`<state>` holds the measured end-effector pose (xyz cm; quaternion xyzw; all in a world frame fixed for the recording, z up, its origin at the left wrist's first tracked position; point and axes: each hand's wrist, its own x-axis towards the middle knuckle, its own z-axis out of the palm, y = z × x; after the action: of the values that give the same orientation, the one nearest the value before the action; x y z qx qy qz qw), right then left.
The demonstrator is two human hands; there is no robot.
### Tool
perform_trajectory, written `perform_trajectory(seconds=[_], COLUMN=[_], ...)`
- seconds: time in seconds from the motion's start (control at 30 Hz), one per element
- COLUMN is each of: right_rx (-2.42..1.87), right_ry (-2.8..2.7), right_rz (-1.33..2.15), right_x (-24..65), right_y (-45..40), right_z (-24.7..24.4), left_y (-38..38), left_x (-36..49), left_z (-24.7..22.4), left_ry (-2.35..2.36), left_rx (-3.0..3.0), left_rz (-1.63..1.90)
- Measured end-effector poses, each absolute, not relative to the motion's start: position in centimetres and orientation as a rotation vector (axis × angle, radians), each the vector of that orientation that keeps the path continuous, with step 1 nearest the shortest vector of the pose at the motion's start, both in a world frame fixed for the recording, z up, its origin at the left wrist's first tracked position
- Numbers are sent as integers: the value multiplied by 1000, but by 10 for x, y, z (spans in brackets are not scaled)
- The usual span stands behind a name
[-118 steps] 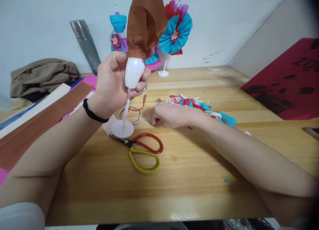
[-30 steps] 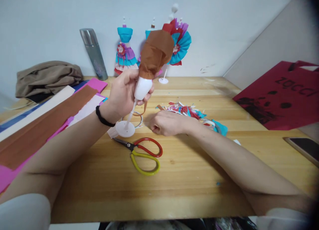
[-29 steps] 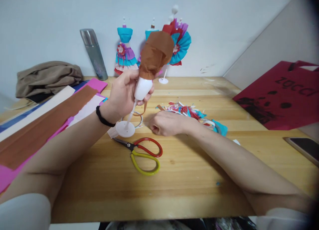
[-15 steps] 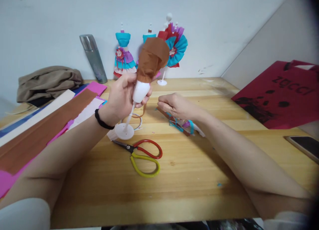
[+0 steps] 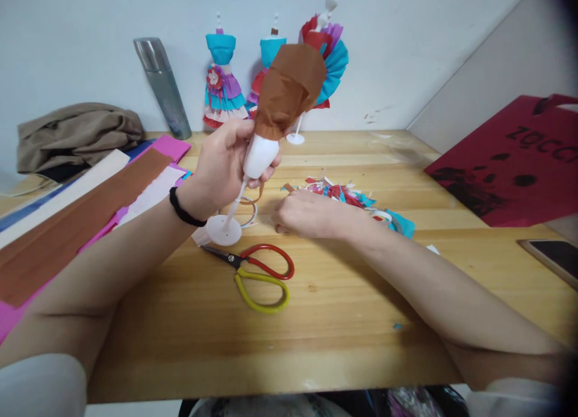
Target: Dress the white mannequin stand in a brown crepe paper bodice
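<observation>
My left hand point(image 5: 226, 170) is wrapped around a small white mannequin point(image 5: 261, 155), which tilts to the right above the table. Brown crepe paper point(image 5: 291, 92) covers its upper body, and its stem ends in a round base. My right hand point(image 5: 302, 214) is closed low over the table, fingers curled under; whatever they grip is hidden. Just beyond it lies a pile of coloured paper scraps point(image 5: 338, 193). Scissors point(image 5: 235, 260) with one red and one yellow handle lie nearer me. A roll of tape point(image 5: 250, 212) is partly behind the mannequin's stem.
Mannequins in paper dresses, one with a blue top point(image 5: 221, 47), stand along the wall beside a thermos point(image 5: 162, 89). Crepe paper sheets point(image 5: 90, 218) and a brown cloth point(image 5: 76, 140) lie left. A red bag point(image 5: 510, 164) and a phone point(image 5: 553, 257) are right.
My right hand has moved left and slightly down, uncovering the scrap pile behind it. My left hand still holds the mannequin, raised slightly. The view has tilted a little.
</observation>
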<state>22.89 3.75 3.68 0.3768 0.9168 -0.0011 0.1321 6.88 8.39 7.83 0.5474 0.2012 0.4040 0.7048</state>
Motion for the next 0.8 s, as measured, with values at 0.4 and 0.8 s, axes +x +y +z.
perform_trajectory(seconds=[0.4, 0.8], right_rx=[1161, 1273], right_ry=[2602, 2580], right_rz=[6, -169], right_x=[223, 224], right_y=[36, 42], right_z=[42, 41], left_y=[83, 86], left_x=[71, 71], left_z=[76, 72], left_ry=[526, 430], left_rx=[1288, 1250], left_rz=[895, 885])
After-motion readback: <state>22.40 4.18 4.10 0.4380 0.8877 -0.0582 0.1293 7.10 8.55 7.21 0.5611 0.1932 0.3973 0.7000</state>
